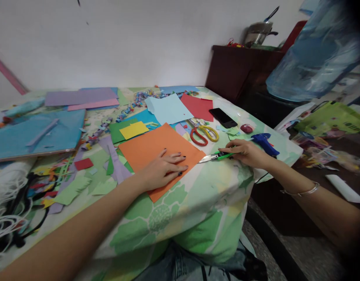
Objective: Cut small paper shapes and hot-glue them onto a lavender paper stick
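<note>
An orange sheet of paper [168,144] lies on the flowered tablecloth [197,199] in front of me. My left hand [164,169] rests flat on it, fingers stretched out and a little apart. In my right hand [247,153] is a green utility knife [223,155], its blade out and pointing left. The blade reaches the sheet's right corner; whether it touches the paper I cannot tell. Just behind the knife lie scissors [207,134] with one red and one yellow handle.
A black phone [223,118], a blue glue gun [266,143] and a red rounded object [246,128] lie at the right. Coloured sheets, including a light blue one [171,109], are behind. Paper scraps [77,187] and white cord [7,199] cover the left. A water bottle [311,54] stands beyond.
</note>
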The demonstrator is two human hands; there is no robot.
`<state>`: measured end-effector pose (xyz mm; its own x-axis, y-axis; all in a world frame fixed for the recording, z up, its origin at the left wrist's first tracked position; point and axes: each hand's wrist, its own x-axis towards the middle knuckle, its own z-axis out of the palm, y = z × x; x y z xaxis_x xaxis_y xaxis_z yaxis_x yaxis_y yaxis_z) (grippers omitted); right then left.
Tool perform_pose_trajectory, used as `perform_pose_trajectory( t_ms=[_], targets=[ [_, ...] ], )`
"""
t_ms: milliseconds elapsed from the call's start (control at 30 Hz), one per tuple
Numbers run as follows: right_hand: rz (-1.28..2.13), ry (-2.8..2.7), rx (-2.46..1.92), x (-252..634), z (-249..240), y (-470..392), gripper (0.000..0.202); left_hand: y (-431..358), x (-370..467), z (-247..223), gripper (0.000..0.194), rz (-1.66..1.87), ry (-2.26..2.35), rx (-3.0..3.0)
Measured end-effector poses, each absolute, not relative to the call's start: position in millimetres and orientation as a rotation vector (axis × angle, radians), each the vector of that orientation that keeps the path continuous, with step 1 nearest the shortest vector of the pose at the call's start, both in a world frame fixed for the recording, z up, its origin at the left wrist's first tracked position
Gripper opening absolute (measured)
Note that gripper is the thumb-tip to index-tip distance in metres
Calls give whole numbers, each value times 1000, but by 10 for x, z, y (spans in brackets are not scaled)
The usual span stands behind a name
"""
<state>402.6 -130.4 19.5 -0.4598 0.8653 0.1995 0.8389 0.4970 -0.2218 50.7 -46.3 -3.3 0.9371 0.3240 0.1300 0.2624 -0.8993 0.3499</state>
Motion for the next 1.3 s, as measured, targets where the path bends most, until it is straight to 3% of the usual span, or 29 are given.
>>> perform_pose_trajectory(
  t_ms=[1300],
  targets=[
    [154,-2493,-1419,4013,217,-1308,43,-482,509,-36,37,261,439,2811]
  ],
)
